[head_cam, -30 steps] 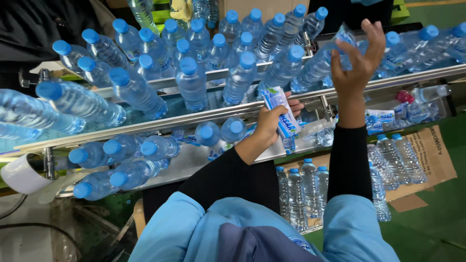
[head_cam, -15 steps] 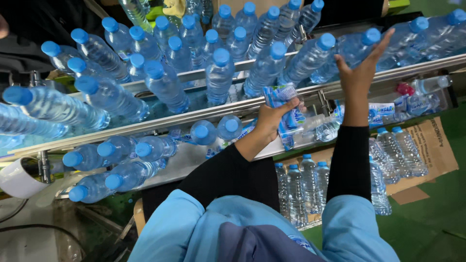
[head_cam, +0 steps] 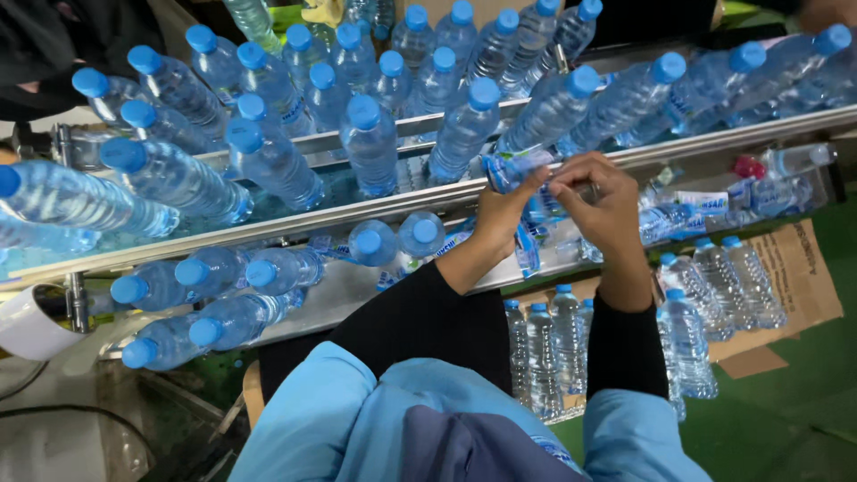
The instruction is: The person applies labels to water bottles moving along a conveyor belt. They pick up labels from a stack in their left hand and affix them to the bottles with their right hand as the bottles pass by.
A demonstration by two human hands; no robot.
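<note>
My left hand (head_cam: 500, 210) grips a bunch of blue and white label sleeves (head_cam: 527, 241) at the near rail of the conveyor (head_cam: 295, 219). My right hand (head_cam: 603, 201) has come down beside it, and its fingertips pinch the top of the same bunch. Many clear water bottles with blue caps (head_cam: 370, 143) stand crowded on the conveyor just beyond both hands. The nearest one (head_cam: 549, 112) leans right above my fingers. Both of my forearms wear black sleeves under light blue cuffs.
More capped bottles (head_cam: 214, 299) lie on a lower shelf to the left. Further bottles (head_cam: 696, 312) stand on flattened cardboard (head_cam: 803, 277) on the green floor at right. A roll of white tape (head_cam: 27, 326) sits at far left. Loose labels (head_cam: 705, 205) lie on the shelf at right.
My right hand was raised among the bottles on the conveyor; it has dropped to the label bunch in my left hand. The bottles have shifted along the belt.
</note>
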